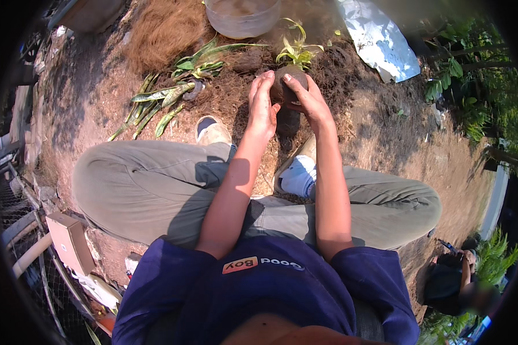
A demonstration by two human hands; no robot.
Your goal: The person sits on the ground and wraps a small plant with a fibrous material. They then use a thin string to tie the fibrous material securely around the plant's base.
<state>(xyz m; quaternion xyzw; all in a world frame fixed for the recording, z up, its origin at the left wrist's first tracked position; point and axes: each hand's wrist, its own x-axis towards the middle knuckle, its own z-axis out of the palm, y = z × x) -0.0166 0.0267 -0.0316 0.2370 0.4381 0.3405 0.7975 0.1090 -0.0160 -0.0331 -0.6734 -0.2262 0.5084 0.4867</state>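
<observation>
My left hand [261, 103] lies along the left side of a round, dark soil ball [285, 86], with its fingers pointing away from me. Cupping the right side is my right hand [313, 101], its thumb on top of the ball. A small plant with yellow-green leaves [300, 51] stands at the ball's far end; whether it is rooted in the ball cannot be told. Dark, loose fibrous material [336, 69] spreads around and behind the ball. The underside of the ball is partly hidden by my hands.
Brown coconut-like fibre [166, 32] is heaped at the upper left, beside a clear plastic tub [241, 21]. Cut variegated leaves [155, 97] lie left of my hands. A silvery sheet [380, 43] is at upper right. Another person [449, 280] sits at lower right, near a cardboard box's opposite side.
</observation>
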